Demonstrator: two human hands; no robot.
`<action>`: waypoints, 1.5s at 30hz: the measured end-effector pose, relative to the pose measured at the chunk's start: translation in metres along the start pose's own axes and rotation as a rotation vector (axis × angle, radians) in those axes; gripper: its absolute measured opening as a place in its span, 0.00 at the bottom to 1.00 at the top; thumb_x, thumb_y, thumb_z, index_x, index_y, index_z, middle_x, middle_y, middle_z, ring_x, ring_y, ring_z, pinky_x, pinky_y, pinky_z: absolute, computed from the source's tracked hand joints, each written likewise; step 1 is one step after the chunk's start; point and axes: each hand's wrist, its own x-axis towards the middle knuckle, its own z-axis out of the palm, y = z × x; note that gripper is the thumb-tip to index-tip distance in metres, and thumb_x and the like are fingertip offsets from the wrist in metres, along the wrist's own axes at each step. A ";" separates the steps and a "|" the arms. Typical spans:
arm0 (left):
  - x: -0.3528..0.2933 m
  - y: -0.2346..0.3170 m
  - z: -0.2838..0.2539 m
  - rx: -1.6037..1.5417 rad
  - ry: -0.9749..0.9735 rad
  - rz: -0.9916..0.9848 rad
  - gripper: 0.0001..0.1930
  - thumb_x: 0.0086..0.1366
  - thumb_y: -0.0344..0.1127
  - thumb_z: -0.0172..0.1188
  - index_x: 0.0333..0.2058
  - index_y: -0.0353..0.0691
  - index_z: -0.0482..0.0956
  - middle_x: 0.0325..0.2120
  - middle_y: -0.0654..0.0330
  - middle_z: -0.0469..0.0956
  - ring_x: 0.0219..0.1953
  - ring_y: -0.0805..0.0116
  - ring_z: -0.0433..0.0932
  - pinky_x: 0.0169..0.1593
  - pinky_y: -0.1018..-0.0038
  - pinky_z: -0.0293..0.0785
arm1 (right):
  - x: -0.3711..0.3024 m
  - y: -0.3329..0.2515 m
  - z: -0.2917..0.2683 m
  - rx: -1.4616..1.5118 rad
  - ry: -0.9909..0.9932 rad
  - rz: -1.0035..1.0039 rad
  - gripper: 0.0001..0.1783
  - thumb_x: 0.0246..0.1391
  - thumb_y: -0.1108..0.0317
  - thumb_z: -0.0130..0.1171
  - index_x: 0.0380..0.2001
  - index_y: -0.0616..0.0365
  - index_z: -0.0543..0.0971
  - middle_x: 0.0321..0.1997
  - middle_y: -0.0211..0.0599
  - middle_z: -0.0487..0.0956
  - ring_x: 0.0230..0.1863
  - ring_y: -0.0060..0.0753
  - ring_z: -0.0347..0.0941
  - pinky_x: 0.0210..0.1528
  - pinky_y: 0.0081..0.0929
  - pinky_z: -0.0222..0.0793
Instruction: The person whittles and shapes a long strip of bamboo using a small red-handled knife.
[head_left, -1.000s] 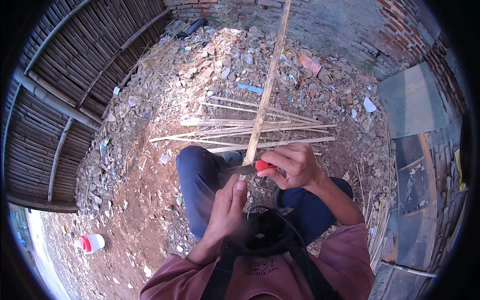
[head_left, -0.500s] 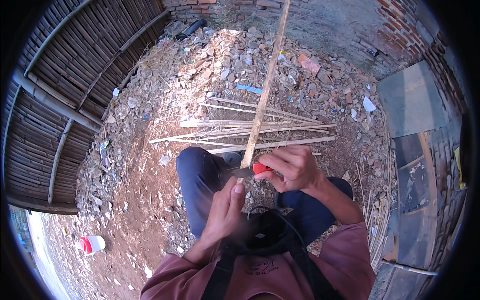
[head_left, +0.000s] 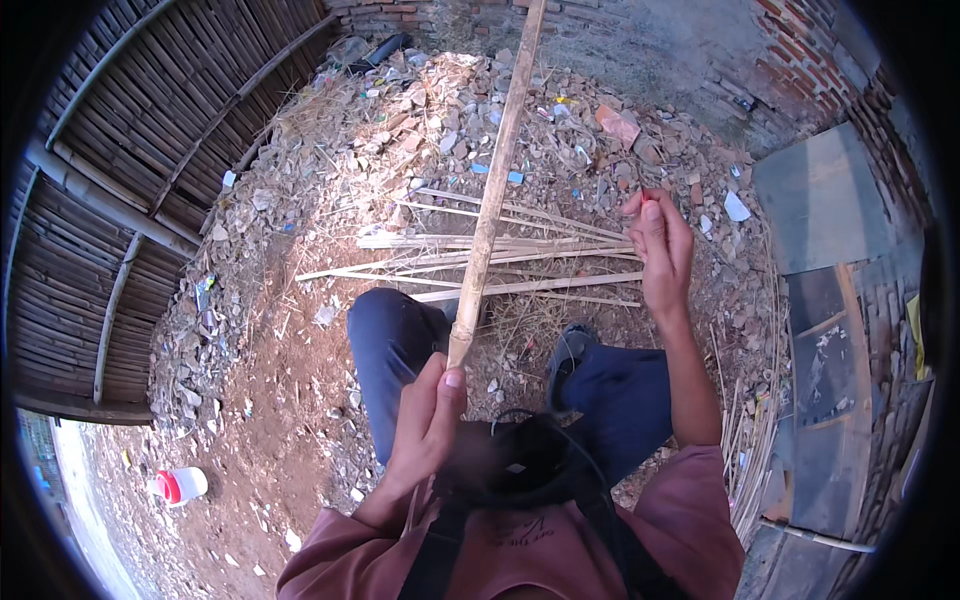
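A long bamboo strip [head_left: 492,205] slants up and away from my lap toward the brick wall. My left hand [head_left: 426,424] is closed round its narrowed near end, thumb on top. Out to the right, my right hand [head_left: 665,255] is raised over the ground, gripping a knife [head_left: 645,197] apart from the bamboo. Only a bit of its red handle and a thin dark blade edge show past the fingers. Beyond my knees several thin pale bamboo strips [head_left: 540,287] lie crosswise on the ground, partly behind the long strip.
Rubble [head_left: 420,150] with broken brick and litter covers the ground ahead. A bamboo-slat wall [head_left: 110,130] stands on the left, and panels [head_left: 820,200] lean on the right. A white container with a red band [head_left: 185,486] lies at lower left.
My right hand has swung away from the bamboo, up and to the right, with the knife. The long strip has shifted left, and my left hand has moved slightly left with its end.
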 end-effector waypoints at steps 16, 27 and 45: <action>0.042 -0.014 0.008 0.087 0.027 0.220 0.14 0.83 0.40 0.48 0.43 0.34 0.72 0.16 0.60 0.66 0.19 0.72 0.65 0.26 0.66 0.62 | -0.039 -0.020 0.054 -0.339 -0.477 -0.539 0.18 0.60 0.54 0.70 0.44 0.56 0.84 0.34 0.36 0.84 0.28 0.40 0.83 0.28 0.34 0.78; 0.037 0.011 0.020 0.226 -0.016 0.209 0.12 0.83 0.37 0.44 0.44 0.34 0.70 0.15 0.46 0.67 0.19 0.40 0.73 0.26 0.56 0.63 | -0.047 -0.019 0.061 -0.289 -0.466 -0.490 0.17 0.60 0.53 0.71 0.43 0.53 0.85 0.27 0.33 0.81 0.22 0.37 0.79 0.23 0.35 0.72; 0.033 -0.007 0.023 0.508 0.044 0.248 0.10 0.82 0.36 0.47 0.42 0.34 0.66 0.15 0.38 0.71 0.23 0.31 0.77 0.25 0.44 0.66 | -0.035 -0.009 0.058 -0.399 -0.342 -0.476 0.14 0.58 0.52 0.72 0.39 0.49 0.88 0.30 0.29 0.87 0.25 0.34 0.83 0.24 0.31 0.75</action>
